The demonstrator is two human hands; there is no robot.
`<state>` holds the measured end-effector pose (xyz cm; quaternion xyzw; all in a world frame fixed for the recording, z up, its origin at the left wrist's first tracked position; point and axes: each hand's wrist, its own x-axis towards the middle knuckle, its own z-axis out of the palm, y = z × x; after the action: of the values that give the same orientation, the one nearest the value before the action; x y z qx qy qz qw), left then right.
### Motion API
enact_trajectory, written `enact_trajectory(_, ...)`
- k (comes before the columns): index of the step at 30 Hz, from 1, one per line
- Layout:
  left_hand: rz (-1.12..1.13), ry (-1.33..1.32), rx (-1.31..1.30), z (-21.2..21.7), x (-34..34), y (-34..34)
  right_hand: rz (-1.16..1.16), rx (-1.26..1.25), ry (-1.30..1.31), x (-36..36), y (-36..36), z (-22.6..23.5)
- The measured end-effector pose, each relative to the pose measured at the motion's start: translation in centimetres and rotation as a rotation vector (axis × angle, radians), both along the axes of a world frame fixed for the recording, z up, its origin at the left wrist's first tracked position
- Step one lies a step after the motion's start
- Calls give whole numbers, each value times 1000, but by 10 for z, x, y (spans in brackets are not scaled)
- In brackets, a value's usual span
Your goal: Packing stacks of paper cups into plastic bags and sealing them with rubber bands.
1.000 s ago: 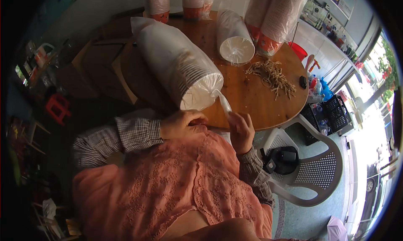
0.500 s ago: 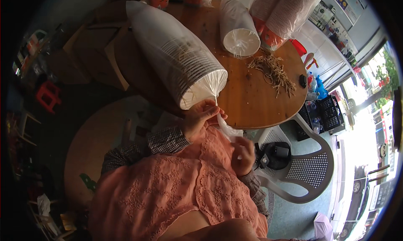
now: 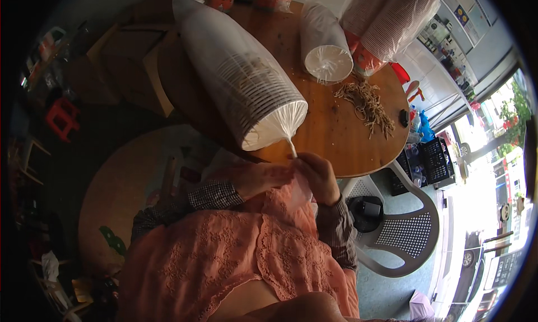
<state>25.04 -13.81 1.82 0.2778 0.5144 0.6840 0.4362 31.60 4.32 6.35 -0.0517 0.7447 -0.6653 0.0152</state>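
Observation:
A long translucent plastic bag lies slantwise on the round wooden table, filled with a stack of nested white paper bowls. Its mouth is gathered into a thin twisted neck pointing toward me over the table's near edge. My right hand is closed around this neck, thumb and fingers pinching it. Beside it, my left hand has its fingers together, their tips at the bag's neck and loose end just under the right hand. The loose end hangs in front of my pink lace apron.
On the table lie a heap of tan string ties, a smaller bagged white stack and bagged red-and-white bowls. A grey plastic chair with a black bag stands at the right. Cardboard boxes are at the left.
My right hand has come up from below to grip the bag's neck. My left hand has slid down off the neck's top to the loose end. The neck looks longer and more twisted.

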Motion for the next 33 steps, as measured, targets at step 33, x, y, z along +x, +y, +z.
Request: enact_trajectory(33,355,214,100,-18,-10,0,-186,673,570,43,-39,-38)
